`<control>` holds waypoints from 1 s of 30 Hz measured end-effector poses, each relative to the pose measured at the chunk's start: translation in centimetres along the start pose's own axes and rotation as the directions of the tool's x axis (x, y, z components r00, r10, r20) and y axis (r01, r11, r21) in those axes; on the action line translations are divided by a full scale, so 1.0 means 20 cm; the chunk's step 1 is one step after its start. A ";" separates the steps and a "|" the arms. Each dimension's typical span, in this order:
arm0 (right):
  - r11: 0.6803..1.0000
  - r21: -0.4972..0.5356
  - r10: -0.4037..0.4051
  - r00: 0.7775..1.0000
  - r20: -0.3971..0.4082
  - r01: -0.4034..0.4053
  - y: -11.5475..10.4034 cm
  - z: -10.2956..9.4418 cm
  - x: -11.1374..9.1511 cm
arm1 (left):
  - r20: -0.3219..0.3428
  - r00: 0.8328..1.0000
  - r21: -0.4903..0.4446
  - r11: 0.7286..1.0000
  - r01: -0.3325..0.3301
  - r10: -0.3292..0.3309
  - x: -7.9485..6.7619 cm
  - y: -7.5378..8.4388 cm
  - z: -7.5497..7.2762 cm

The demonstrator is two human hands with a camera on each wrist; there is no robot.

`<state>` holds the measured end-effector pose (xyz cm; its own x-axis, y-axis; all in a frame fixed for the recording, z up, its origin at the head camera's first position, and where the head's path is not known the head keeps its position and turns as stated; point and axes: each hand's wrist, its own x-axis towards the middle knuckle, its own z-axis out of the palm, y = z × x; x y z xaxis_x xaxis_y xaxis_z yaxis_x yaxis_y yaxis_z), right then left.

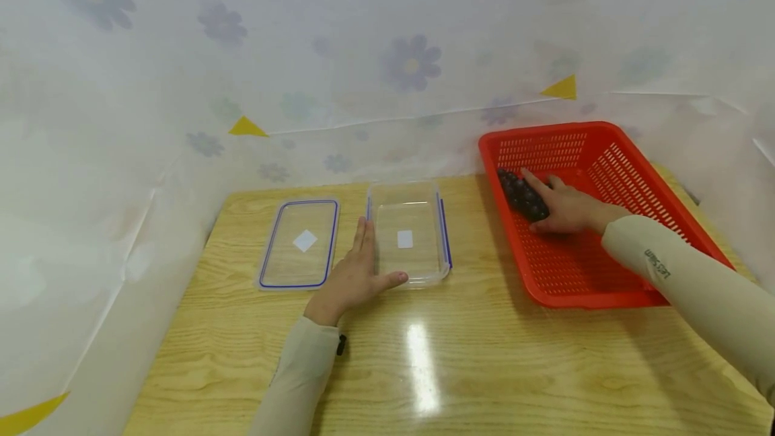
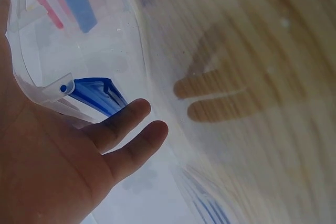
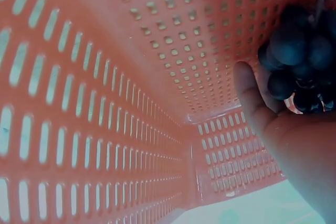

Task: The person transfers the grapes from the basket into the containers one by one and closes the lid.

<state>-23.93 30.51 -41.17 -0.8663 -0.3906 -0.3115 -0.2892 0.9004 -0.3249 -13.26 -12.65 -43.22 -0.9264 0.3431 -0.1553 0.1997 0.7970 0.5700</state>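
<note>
A bunch of dark grapes [image 1: 523,196] lies against the left side of the red basket [image 1: 596,301]. My right hand [image 1: 566,208] reaches over it, with spread fingers and thumb at the grapes [image 3: 299,51]. In the right wrist view, one finger stands apart from the bunch; the others are partly hidden. My left hand [image 1: 354,278] is at the near left corner of a clear plastic container [image 1: 407,271], fingers straight along its left side and thumb over the near rim. The left wrist view shows the palm [image 2: 52,156] beside the container's blue clip [image 2: 97,94].
A clear lid [image 1: 297,268] with a blue seal lies flat on the wooden table [image 1: 242,355], left of the container. White labels mark the lid and the container. A flower-patterned sheet [image 1: 363,73] rises behind the table and along its sides.
</note>
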 end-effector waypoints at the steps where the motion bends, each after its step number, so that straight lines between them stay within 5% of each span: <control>1: 1.000 0.003 -0.004 1.000 -0.003 0.004 0.00 0.00 0.00 | -0.001 1.000 -0.004 1.000 0.000 0.000 0.00 0.00 0.00; 30: 1.000 0.006 0.022 0.999 -0.042 -0.022 0.03 0.02 0.04 | -0.004 1.000 -0.033 0.999 -0.007 0.007 0.02 -0.01 0.03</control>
<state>-24.60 30.67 -41.88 -0.8888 -0.3621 -0.2809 -0.2677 0.9077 -0.3230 -13.50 -12.38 -43.95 -0.9264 0.3462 -0.1481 0.1953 0.7780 0.5971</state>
